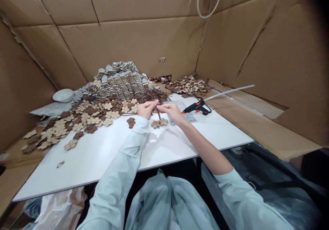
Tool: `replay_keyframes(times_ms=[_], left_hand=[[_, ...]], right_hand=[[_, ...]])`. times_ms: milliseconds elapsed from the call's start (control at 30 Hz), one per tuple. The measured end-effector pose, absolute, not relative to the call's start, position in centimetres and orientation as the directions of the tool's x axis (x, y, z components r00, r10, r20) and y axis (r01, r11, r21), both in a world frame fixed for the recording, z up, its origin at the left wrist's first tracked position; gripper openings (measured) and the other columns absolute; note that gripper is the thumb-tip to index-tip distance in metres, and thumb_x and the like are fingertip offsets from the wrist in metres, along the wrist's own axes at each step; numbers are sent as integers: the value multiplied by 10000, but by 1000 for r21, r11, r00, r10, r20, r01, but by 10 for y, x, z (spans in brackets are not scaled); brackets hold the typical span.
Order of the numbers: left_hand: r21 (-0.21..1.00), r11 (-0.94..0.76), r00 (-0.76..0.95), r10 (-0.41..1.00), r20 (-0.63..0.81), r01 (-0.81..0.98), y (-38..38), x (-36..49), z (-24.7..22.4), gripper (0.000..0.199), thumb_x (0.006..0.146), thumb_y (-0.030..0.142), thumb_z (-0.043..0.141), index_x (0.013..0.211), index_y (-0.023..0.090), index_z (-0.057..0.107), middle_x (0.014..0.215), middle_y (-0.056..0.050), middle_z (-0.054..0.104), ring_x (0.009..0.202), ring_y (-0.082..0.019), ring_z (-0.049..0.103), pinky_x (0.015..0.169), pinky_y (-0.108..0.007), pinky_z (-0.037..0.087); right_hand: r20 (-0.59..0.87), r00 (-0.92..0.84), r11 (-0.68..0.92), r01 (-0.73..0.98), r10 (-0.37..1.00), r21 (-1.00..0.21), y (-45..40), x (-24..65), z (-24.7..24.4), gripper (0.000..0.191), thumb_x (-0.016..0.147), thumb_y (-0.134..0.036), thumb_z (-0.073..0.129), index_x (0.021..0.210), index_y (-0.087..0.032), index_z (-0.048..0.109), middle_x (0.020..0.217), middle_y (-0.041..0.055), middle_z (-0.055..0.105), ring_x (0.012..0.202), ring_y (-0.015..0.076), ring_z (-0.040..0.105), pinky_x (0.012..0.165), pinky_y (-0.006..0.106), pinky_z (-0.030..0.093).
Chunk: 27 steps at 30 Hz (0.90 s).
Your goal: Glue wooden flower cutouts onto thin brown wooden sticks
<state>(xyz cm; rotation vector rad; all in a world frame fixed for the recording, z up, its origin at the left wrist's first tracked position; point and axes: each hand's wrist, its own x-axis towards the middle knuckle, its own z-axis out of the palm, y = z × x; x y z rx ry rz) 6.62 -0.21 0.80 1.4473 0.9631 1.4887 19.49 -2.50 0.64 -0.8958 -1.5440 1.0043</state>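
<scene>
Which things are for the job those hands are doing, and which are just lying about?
Probably for the job:
brown strip between left hand and right hand
flower shapes just below
black glue gun

Probably just about:
white bowl
small ring-shaped thing
pale loop hanging above

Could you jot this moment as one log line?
left hand: fingertips at brown strip | right hand: pinching brown strip | nearby: flower pieces, black glue gun

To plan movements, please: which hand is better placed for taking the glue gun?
Probably the right hand: it lies nearer the glue gun than the left hand, though both are at the brown strip.
</scene>
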Motion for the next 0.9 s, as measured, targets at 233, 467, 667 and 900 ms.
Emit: replay_keyframes(times_ms=[233,467,667,900], left_hand=[[962,-239,-3,971,240,-131,-3,67,3,287,520,378,685,626,111,672,538,-17,600,510,-111,522,562,-268,446],[946,65,82,996,-40,-317,-9,67,11,240,440,272,738,583,102,647,553,-19,591,521,-80,510,558,-227,419],[932,65,161,987,-8,-356,-12,66,10,271,407,287,745,605,122,661,650,-32,632,594,-94,534,603,-226,417],[961,42,156,988,1,-274,-7,65,1,284,436,319,735,652,144,675,644,-22,635,576,-83,525,611,-229,401]], right_hand=[[330,-141,336,24,934,-941,-28,194,1,224,643,-346,592,658,-141,678,678,32,653,644,136,543,655,263,399],[325,-131,339,99,936,-936,-28,198,-3,239,645,-349,586,669,-134,688,636,25,648,628,143,543,627,263,398],[318,-127,330,91,940,-940,-31,198,-3,276,635,-368,596,731,-126,690,657,29,651,631,143,548,630,266,406],[338,-67,343,68,939,-937,-29,198,-7,262,606,-373,621,692,-134,684,689,35,659,658,146,557,669,275,409]])
